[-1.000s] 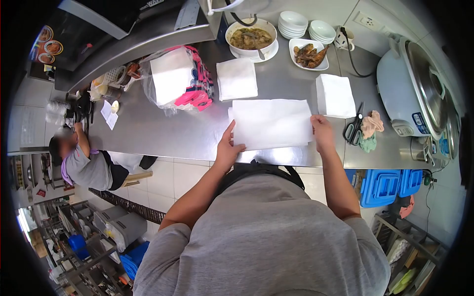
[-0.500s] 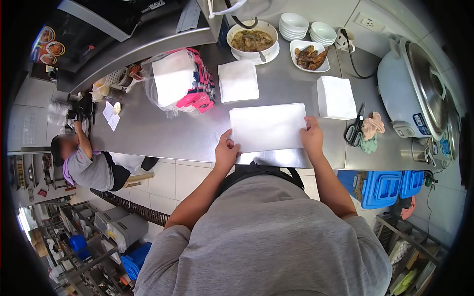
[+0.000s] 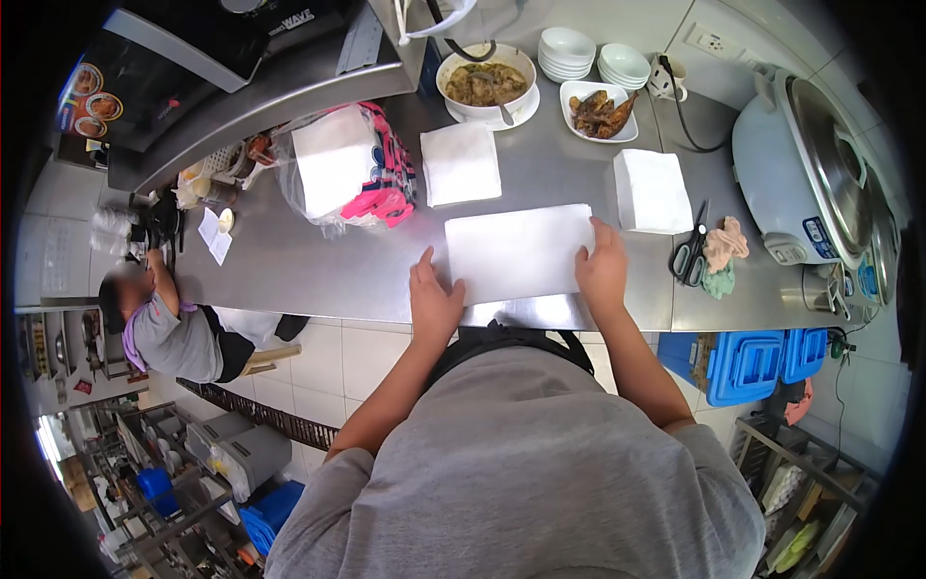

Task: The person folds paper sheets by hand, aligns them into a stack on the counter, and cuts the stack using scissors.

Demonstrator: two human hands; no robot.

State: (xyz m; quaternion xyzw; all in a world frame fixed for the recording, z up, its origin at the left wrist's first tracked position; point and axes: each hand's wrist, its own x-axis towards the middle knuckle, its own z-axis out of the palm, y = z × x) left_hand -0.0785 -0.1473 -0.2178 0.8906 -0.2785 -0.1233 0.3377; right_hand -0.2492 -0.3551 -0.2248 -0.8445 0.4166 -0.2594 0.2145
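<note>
A flat stack of white paper sheets [image 3: 519,253] lies on the steel counter right in front of me. My left hand [image 3: 436,299] is beside its left edge, fingers stretched out and the thumb spread toward the lower corner. At the right edge is my right hand [image 3: 604,270], its thumb and fingers apart and touching the sheets' side. Neither hand grips anything that I can see. Beyond the stack sits a square white pile [image 3: 461,164], and to the right a thicker block of folded white sheets [image 3: 653,191].
Scissors [image 3: 689,256] and crumpled cloths [image 3: 723,246] lie right, before a large rice cooker [image 3: 796,174]. Behind are a bowl of food [image 3: 487,82], a fish dish [image 3: 600,111] and stacked bowls [image 3: 566,53]. A pink-patterned bag [image 3: 391,169] stands left; a person [image 3: 174,328] works far left.
My left hand has come off the sheets' edge and its curled fingers have straightened. My right hand's fingers have opened a little along the right edge. The stack stays on the counter.
</note>
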